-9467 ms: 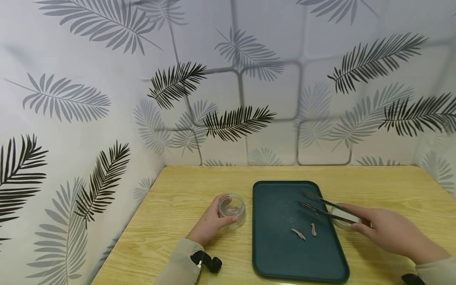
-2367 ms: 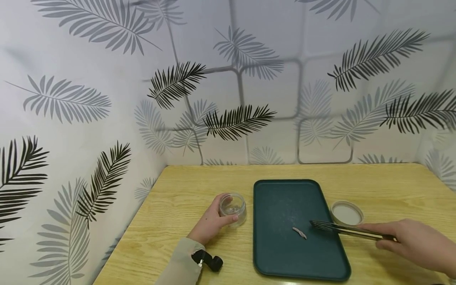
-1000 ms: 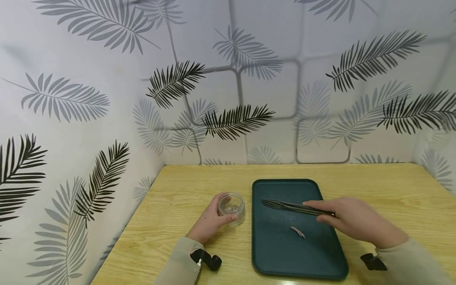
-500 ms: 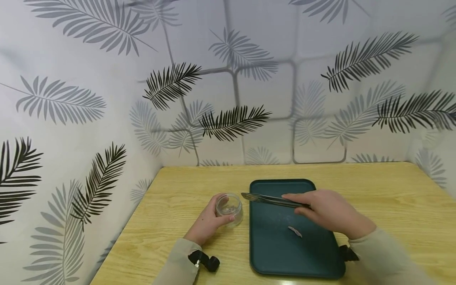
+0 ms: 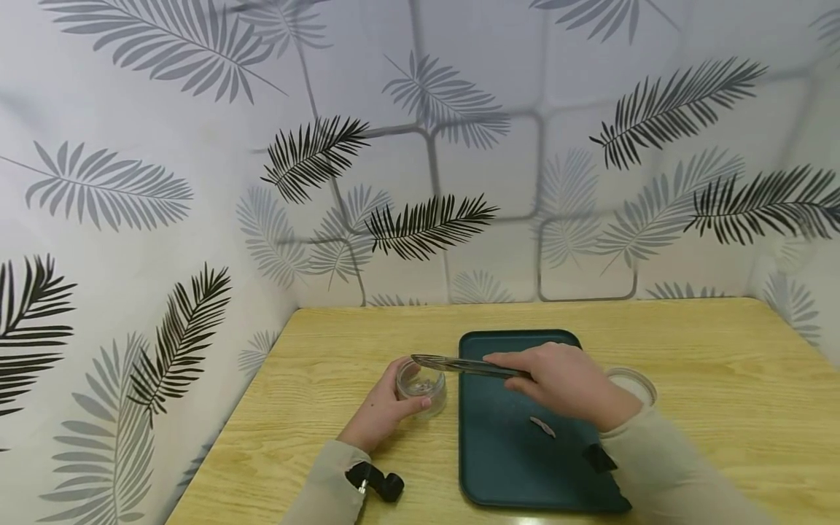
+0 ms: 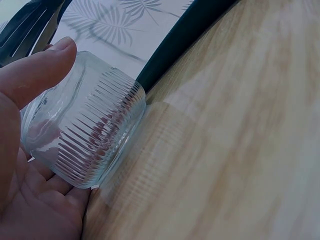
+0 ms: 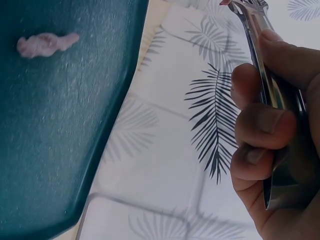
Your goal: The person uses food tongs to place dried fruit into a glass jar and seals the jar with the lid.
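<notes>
A clear glass jar point(image 5: 429, 402) stands on the table, and my left hand point(image 5: 380, 410) grips it around its side. Through its ribbed wall in the left wrist view, reddish-brown bits point(image 6: 102, 132) show inside. My right hand point(image 5: 564, 380) holds metal tongs point(image 5: 469, 366), squeezed together, with the tips over the jar's mouth. A small bit of something pink point(image 7: 225, 2) shows at the tongs' tips in the right wrist view. One pale pinkish strip, like a shred of meat point(image 5: 543, 427), lies on the dark green tray point(image 5: 502, 470).
Right of the tray, partly behind my right forearm, lies a round pale lid point(image 5: 633, 380). Under everything is a wood-grain table point(image 5: 341, 335), backed by a wall point(image 5: 485, 262) with a leaf pattern.
Of two strips on the tray 9.5 seconds ago, one remains. The tongs, spread apart then, have been squeezed together and moved left from the tray to the jar. My left hand keeps its hold.
</notes>
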Tool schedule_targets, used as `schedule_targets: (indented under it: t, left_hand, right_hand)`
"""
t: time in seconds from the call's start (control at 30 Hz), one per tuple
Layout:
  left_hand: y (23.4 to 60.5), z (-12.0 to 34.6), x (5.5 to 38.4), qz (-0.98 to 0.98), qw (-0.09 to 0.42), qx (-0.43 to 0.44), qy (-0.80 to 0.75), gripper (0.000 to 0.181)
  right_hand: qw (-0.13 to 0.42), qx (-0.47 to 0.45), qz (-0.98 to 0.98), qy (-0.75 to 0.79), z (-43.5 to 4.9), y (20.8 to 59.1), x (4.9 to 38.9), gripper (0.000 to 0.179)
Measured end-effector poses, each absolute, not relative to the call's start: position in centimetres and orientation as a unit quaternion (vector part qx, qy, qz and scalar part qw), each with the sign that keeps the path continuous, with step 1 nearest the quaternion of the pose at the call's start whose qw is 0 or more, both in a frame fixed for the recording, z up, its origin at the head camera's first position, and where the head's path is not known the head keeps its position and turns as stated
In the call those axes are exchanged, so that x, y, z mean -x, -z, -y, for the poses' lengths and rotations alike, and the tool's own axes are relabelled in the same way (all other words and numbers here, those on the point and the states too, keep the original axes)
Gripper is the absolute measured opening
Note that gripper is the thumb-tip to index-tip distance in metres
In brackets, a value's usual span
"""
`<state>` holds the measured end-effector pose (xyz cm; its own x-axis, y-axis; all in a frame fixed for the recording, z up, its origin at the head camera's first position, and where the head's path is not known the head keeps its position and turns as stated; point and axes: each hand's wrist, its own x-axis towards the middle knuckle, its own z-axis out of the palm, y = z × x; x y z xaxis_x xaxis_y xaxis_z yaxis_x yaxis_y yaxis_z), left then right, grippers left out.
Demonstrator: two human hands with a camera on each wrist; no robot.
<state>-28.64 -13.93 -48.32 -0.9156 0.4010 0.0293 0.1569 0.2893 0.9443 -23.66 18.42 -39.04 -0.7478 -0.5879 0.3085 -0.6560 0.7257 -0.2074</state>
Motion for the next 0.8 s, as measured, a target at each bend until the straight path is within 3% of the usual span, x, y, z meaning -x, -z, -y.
schedule_targets:
  t: [0.8]
  left_hand:
    - [48.4, 13.9, 28.7, -0.794, 0.102, -0.180, -0.572, 0.084]
  right_hand:
    - [0.055, -0.307, 0.934, -0.174, -19.5, 39.4, 23.2, 0.058]
